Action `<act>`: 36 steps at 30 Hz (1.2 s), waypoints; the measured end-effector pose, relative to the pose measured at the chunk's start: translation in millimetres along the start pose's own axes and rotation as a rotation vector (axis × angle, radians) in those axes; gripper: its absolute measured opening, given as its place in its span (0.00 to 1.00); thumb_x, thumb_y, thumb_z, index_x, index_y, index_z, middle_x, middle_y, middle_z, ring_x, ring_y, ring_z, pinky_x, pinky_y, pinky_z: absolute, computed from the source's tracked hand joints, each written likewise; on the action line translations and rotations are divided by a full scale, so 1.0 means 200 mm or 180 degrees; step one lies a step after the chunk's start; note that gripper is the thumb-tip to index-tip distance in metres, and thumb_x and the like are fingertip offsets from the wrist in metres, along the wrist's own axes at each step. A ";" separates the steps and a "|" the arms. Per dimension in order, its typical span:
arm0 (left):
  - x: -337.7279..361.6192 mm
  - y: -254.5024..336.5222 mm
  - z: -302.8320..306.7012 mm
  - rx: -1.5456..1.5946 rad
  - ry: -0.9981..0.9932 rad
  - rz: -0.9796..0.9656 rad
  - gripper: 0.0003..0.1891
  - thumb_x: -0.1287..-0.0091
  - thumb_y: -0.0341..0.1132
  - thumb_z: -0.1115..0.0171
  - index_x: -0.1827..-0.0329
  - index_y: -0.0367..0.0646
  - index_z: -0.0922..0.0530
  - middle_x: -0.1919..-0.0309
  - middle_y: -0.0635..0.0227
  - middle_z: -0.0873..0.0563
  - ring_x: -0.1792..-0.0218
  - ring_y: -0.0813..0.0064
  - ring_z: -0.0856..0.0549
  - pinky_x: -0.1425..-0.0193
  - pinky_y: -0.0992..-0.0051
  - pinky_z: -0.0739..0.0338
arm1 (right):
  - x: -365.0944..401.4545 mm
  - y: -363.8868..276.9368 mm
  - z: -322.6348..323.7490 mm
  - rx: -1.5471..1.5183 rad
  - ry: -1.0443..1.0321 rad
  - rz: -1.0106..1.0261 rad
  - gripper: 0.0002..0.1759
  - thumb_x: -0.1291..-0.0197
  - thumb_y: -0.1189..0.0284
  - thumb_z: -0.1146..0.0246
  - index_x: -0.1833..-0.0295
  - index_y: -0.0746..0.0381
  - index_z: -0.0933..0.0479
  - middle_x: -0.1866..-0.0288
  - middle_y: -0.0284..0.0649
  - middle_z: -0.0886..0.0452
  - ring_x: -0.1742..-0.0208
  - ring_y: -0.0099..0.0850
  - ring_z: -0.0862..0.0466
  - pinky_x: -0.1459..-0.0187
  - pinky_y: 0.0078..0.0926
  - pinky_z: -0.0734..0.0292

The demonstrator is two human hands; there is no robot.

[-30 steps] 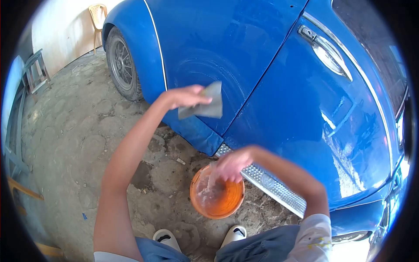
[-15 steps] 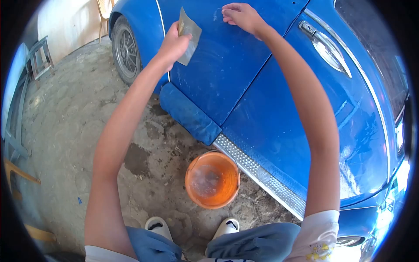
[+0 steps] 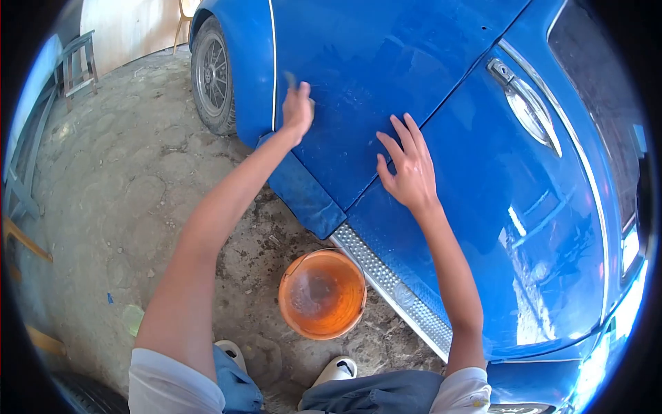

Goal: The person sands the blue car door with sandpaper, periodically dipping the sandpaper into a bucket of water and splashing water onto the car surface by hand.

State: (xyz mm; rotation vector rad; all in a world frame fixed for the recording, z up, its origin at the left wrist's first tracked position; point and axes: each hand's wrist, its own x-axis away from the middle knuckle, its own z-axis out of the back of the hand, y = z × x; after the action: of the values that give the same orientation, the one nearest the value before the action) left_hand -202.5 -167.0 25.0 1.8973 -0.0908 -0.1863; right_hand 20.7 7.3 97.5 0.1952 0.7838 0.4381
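Note:
My left hand (image 3: 298, 114) is closed on a sheet of sandpaper (image 3: 290, 80), mostly hidden behind the fingers, in front of the blue car's side panel (image 3: 345, 90). Fingers spread, my right hand (image 3: 410, 165) is open over the seam between that panel and the car door (image 3: 469, 186). Below the hands, an orange bucket (image 3: 358, 297) with cloudy water in it stands on the ground beside the running board (image 3: 393, 283).
A blue cloth-like cover (image 3: 303, 186) lies over the front end of the running board. The front wheel (image 3: 212, 76) is at upper left. A chrome door handle (image 3: 527, 110) juts out at right. Wooden frames (image 3: 81, 62) stand on the rough ground at far left.
My right hand has come down the panel, and its fingers have gone from pinched to spread. My left hand has moved lower with the sandpaper. The view has shifted slightly.

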 end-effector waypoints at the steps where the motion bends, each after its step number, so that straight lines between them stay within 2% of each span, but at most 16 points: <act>1: -0.09 -0.13 -0.07 -0.0662 0.0319 -0.0744 0.37 0.16 0.59 0.64 0.15 0.42 0.44 0.28 0.38 0.32 0.25 0.47 0.32 0.22 0.52 0.38 | 0.04 0.00 -0.01 0.0173 -0.0039 -0.0052 0.19 0.37 0.73 0.33 0.41 0.62 0.16 0.24 0.52 0.27 0.20 0.54 0.32 0.24 0.51 0.30; 2: -0.18 -0.24 -0.15 -0.1337 0.0647 -0.1478 0.39 0.16 0.62 0.67 0.12 0.43 0.50 0.19 0.32 0.44 0.17 0.40 0.42 0.16 0.49 0.47 | 0.06 0.01 -0.01 0.0343 -0.0074 -0.0100 0.19 0.38 0.73 0.33 0.41 0.62 0.16 0.24 0.51 0.27 0.18 0.53 0.34 0.24 0.51 0.30; 4: -0.07 -0.07 -0.28 -0.1235 0.0476 -0.1405 0.42 0.17 0.62 0.72 0.11 0.41 0.59 0.16 0.30 0.65 0.15 0.33 0.64 0.14 0.40 0.63 | 0.10 0.02 -0.01 0.0475 -0.0183 -0.0066 0.18 0.37 0.72 0.34 0.42 0.63 0.15 0.23 0.49 0.28 0.18 0.52 0.35 0.22 0.51 0.32; 5: -0.10 -0.04 -0.33 -0.1365 0.0619 -0.1849 0.41 0.16 0.59 0.72 0.12 0.37 0.59 0.17 0.27 0.62 0.16 0.28 0.62 0.16 0.35 0.63 | 0.11 0.02 -0.02 0.0657 -0.0214 -0.0069 0.18 0.36 0.71 0.34 0.42 0.64 0.15 0.22 0.49 0.29 0.18 0.52 0.35 0.22 0.52 0.33; 6: -0.09 -0.03 -0.38 -0.1363 0.0626 -0.1828 0.41 0.16 0.59 0.72 0.12 0.37 0.59 0.17 0.27 0.62 0.16 0.28 0.62 0.16 0.35 0.63 | 0.12 0.02 -0.03 0.0841 -0.0249 -0.0078 0.18 0.35 0.70 0.35 0.42 0.64 0.15 0.21 0.49 0.30 0.17 0.52 0.36 0.21 0.52 0.34; 8: -0.02 -0.04 -0.44 -0.1933 0.0785 -0.2615 0.39 0.16 0.56 0.72 0.12 0.36 0.59 0.17 0.27 0.62 0.16 0.28 0.63 0.16 0.34 0.65 | 0.15 0.00 -0.06 0.0898 -0.0248 -0.0169 0.19 0.35 0.68 0.36 0.41 0.64 0.15 0.20 0.49 0.31 0.17 0.53 0.37 0.21 0.55 0.37; 12: 0.32 -0.49 -0.36 -0.2252 -0.0488 -0.3655 0.37 0.16 0.57 0.75 0.12 0.41 0.50 0.15 0.33 0.65 0.16 0.30 0.66 0.16 0.35 0.70 | 0.24 -0.08 -0.16 0.0906 -0.0306 -0.0344 0.21 0.34 0.65 0.37 0.39 0.63 0.16 0.17 0.50 0.35 0.15 0.54 0.40 0.20 0.67 0.46; 15: 0.22 -0.55 -0.24 -0.2639 -0.0833 -0.3498 0.37 0.15 0.57 0.76 0.11 0.43 0.51 0.14 0.37 0.66 0.15 0.33 0.66 0.15 0.37 0.69 | 0.37 -0.12 -0.29 0.0841 -0.0688 -0.0334 0.24 0.35 0.64 0.37 0.35 0.60 0.18 0.14 0.49 0.39 0.13 0.54 0.45 0.20 0.71 0.51; 18: -0.01 -0.34 -0.20 -0.2627 0.0029 -0.3018 0.36 0.14 0.56 0.76 0.12 0.43 0.53 0.14 0.37 0.65 0.14 0.37 0.66 0.13 0.40 0.64 | 0.46 -0.13 -0.35 0.0849 -0.0905 -0.0330 0.25 0.35 0.62 0.38 0.34 0.59 0.20 0.14 0.49 0.41 0.13 0.52 0.45 0.20 0.68 0.50; 22: -0.14 -0.29 -0.21 -0.2024 0.0447 -0.2592 0.34 0.14 0.47 0.66 0.11 0.42 0.59 0.14 0.35 0.65 0.15 0.34 0.64 0.14 0.39 0.64 | 0.48 -0.15 -0.38 0.1063 -0.0895 -0.0173 0.26 0.36 0.61 0.37 0.34 0.59 0.20 0.14 0.49 0.41 0.12 0.53 0.46 0.20 0.68 0.50; 24: 0.01 -0.38 -0.29 -0.1900 0.0453 -0.2432 0.36 0.16 0.45 0.63 0.11 0.40 0.61 0.15 0.32 0.66 0.15 0.30 0.65 0.15 0.36 0.65 | 0.47 -0.19 -0.40 0.0790 -0.0982 -0.0194 0.27 0.36 0.61 0.37 0.33 0.60 0.21 0.15 0.52 0.40 0.13 0.53 0.47 0.20 0.68 0.50; 26: 0.15 -0.58 -0.32 -0.2113 0.0260 -0.2673 0.39 0.17 0.44 0.59 0.12 0.38 0.65 0.16 0.30 0.70 0.16 0.28 0.68 0.17 0.33 0.67 | 0.53 -0.24 -0.48 0.0632 -0.1104 -0.0128 0.28 0.35 0.61 0.38 0.32 0.62 0.23 0.17 0.55 0.39 0.13 0.54 0.46 0.19 0.65 0.52; 28: 0.30 -0.73 -0.27 -0.2017 -0.0387 -0.2145 0.40 0.15 0.54 0.69 0.11 0.39 0.67 0.15 0.40 0.74 0.15 0.37 0.72 0.17 0.34 0.74 | 0.62 -0.29 -0.58 0.0152 -0.1458 0.0033 0.29 0.33 0.62 0.39 0.30 0.64 0.25 0.17 0.57 0.39 0.14 0.55 0.45 0.17 0.61 0.54; 32: 0.13 -0.56 -0.18 -0.2176 0.0469 -0.2349 0.37 0.15 0.57 0.74 0.13 0.41 0.48 0.17 0.42 0.47 0.16 0.39 0.49 0.17 0.35 0.69 | 0.73 -0.32 -0.71 -0.0157 -0.1585 0.0332 0.30 0.31 0.62 0.39 0.28 0.64 0.26 0.18 0.58 0.38 0.15 0.55 0.44 0.16 0.59 0.54; 33: 0.09 -0.45 -0.21 -0.1590 0.0882 -0.2778 0.35 0.14 0.55 0.74 0.15 0.42 0.41 0.24 0.45 0.36 0.22 0.42 0.39 0.16 0.37 0.63 | 0.74 -0.31 -0.73 -0.0328 -0.1640 0.0338 0.30 0.30 0.62 0.41 0.27 0.65 0.27 0.18 0.58 0.38 0.15 0.54 0.44 0.16 0.56 0.54; 36: -0.13 -0.27 -0.25 -0.1563 0.0457 -0.3109 0.37 0.14 0.57 0.73 0.11 0.43 0.53 0.14 0.41 0.54 0.14 0.40 0.56 0.13 0.43 0.67 | 0.79 -0.28 -0.77 -0.0635 -0.1711 0.0320 0.32 0.28 0.62 0.42 0.24 0.65 0.30 0.17 0.57 0.38 0.15 0.53 0.42 0.15 0.52 0.52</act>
State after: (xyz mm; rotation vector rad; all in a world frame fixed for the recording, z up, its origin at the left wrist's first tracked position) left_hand -220.4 -98.0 -7.1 1.3179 0.9124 -0.6591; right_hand 25.8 30.9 -129.7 0.1561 0.2016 0.5258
